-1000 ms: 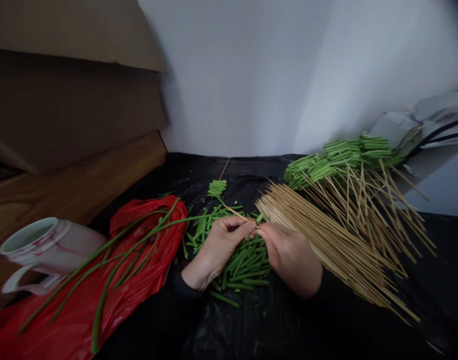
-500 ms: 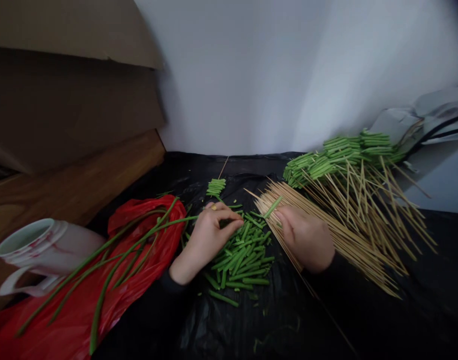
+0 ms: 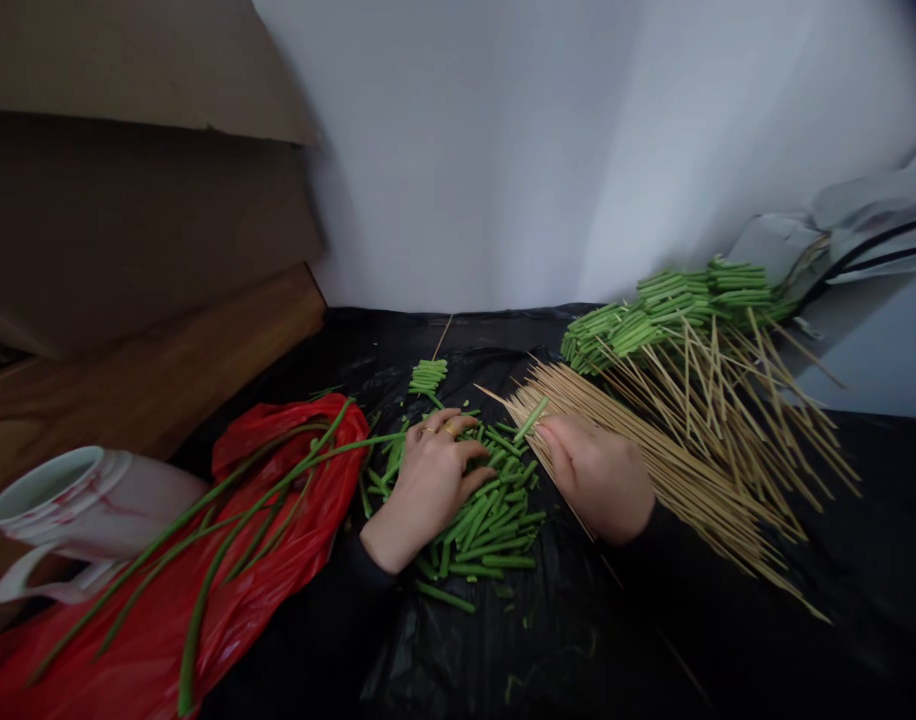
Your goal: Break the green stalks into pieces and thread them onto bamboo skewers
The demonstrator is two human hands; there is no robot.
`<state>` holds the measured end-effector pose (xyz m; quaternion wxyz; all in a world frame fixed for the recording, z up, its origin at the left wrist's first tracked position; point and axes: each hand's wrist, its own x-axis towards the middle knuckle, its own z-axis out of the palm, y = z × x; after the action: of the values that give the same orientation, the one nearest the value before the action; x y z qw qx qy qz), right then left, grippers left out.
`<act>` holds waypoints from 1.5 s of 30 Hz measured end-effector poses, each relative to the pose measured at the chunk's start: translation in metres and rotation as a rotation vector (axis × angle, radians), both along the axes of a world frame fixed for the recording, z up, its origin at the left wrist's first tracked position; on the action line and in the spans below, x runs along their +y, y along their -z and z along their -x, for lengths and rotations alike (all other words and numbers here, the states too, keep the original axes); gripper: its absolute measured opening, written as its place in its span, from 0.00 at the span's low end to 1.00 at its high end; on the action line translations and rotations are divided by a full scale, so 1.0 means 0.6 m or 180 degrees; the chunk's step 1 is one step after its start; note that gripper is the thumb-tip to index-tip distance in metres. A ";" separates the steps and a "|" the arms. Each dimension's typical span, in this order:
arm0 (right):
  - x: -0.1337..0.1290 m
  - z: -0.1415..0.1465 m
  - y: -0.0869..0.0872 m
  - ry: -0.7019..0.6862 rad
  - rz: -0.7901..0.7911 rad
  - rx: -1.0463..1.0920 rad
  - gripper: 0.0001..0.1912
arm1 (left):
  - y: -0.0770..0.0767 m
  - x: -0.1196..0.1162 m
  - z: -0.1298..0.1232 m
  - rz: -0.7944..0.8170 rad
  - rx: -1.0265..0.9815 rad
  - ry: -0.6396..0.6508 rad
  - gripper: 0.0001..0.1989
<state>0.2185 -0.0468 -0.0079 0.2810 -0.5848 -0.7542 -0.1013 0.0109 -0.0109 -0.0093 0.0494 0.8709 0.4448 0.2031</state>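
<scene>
— Where were the hands just then?

— Both down on the black sheet (image 3: 458, 650). The left hand (image 3: 433, 480) lay palm-down on the heap of cut green pieces (image 3: 488, 515), fingers spread and loose, gripping nothing I could make out. The right hand (image 3: 600, 475), at three o'clock from it, pinched one short green piece (image 3: 531, 418) at its fingertips, right over the near end of the bare skewer pile (image 3: 653, 470).

— Any room to move?

— Not much sideways. At nine o'clock from the left hand the red bag (image 3: 278, 530) crowded in, long green stalks (image 3: 225, 530) trailing across it. The skewers fanned out toward three o'clock. Open black sheet lay only at six o'clock, toward the person. The white wall (image 3: 540, 150) closed things off at twelve.

— And the containers?

— A white jug (image 3: 83, 505) sat at the far nine o'clock edge; I couldn't tell what was in it. Threaded skewers (image 3: 668, 310) were stacked at one o'clock, and one small loaded skewer (image 3: 429, 375) lay at twelve.
</scene>
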 end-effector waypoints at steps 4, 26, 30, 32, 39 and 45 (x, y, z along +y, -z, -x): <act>0.000 0.000 0.000 0.0001 0.0005 -0.0012 0.15 | 0.002 -0.003 -0.004 0.0171 -0.0191 0.0149 0.05; -0.016 0.014 -0.005 -0.0413 -0.0684 0.0086 0.13 | -0.038 0.013 0.010 0.2932 -0.5083 -0.0225 0.12; -0.018 0.015 -0.004 -0.0408 -0.0720 0.0009 0.14 | -0.036 0.013 0.011 0.2888 -0.5139 -0.0226 0.13; -0.017 0.015 -0.003 -0.0410 -0.0742 -0.0040 0.14 | -0.035 0.013 0.011 0.2901 -0.5145 -0.0225 0.14; -0.017 0.015 -0.001 -0.0431 -0.0662 -0.0082 0.14 | -0.037 0.013 0.008 0.2876 -0.5108 -0.0250 0.12; -0.018 0.015 0.000 -0.0427 -0.0649 -0.0056 0.14 | -0.035 0.014 0.008 0.2821 -0.5054 -0.0259 0.16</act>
<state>0.2093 -0.0578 -0.0077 0.3386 -0.5005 -0.7798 -0.1636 0.0062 -0.0024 0.0116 0.6643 0.3599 0.3477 0.5553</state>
